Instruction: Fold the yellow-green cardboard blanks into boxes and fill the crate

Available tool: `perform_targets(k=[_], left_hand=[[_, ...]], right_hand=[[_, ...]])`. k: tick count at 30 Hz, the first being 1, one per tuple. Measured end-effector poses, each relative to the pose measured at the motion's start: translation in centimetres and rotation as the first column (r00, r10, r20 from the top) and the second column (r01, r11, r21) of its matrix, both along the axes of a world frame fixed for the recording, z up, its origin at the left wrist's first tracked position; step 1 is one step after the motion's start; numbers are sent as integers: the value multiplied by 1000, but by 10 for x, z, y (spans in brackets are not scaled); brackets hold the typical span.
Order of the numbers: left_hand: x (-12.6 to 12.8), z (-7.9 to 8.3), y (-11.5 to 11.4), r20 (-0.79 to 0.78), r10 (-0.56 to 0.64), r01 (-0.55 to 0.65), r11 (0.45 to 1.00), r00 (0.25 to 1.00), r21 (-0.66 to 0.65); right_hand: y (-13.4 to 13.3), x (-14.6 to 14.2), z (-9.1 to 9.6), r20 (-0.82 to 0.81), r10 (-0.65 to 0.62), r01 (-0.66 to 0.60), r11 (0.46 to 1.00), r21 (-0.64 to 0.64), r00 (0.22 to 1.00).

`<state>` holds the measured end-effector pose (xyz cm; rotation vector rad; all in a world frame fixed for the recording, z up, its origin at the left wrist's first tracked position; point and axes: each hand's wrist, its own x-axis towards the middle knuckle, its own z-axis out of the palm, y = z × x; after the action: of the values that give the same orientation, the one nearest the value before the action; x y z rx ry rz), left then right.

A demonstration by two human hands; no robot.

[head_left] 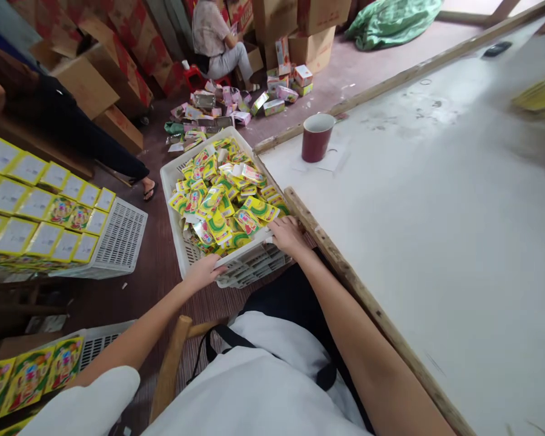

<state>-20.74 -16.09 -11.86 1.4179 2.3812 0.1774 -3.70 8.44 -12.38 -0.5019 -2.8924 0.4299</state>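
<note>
In front of me is a white plastic crate (pixel 176 236) heaped with small yellow-and-green printed packets (pixel 218 206). My left hand (pixel 202 274) is closed over the crate's near rim at its left corner. Farther right along the same rim, my right hand (pixel 288 235) grips the edge close to the wooden table border, its fingers curled over the inside. Both hands hold only the crate, and the packets lie loose beyond my fingertips. The lower part of the crate is partly hidden behind my hands and dark clothing.
A white table (pixel 436 242) with a raised wooden edge (pixel 340 260) runs along my right, bearing a maroon mug (pixel 317 139). Crates of yellow boxes (pixel 31 200) stand left. Scattered cartons (pixel 227 106) cover the floor ahead, near a seated person (pixel 218 42). A wooden chair (pixel 172 363) is beside me.
</note>
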Motion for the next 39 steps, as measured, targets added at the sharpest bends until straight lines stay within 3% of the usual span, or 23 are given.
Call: perform_targets(k=[3,6,9,12,18,24,34,39], left_hand=[[-2,11,-2,-71,51,-44,994,996,104],[-13,28,4,-193,181,-130,959,964,250],[-25,42,24,-272,276,-177,925,922,337],[-31,49,52,-316,297,-178,918,901,355],[-40,39,91,-346,327,-215,921,879,326],[-79,22,110,-337,429,-326,889,838,323],[-163,42,168,-254,581,-506,807,773,304],[-172,42,170,-227,536,-470,835,813,285]], right_hand=[[-4,3,1,-27,-21,21,1000,-3,999],[-10,6,2,-60,-37,36,999,-14,997],[-13,8,2,-95,-48,45,999,-25,994],[-16,9,4,-129,-48,45,999,-26,990],[-20,8,3,-213,-51,50,999,-8,976],[-16,1,-13,-268,-48,41,999,-31,962],[-14,-3,-29,-247,-66,33,991,-133,967],[-17,-3,-33,-307,-86,54,992,-110,948]])
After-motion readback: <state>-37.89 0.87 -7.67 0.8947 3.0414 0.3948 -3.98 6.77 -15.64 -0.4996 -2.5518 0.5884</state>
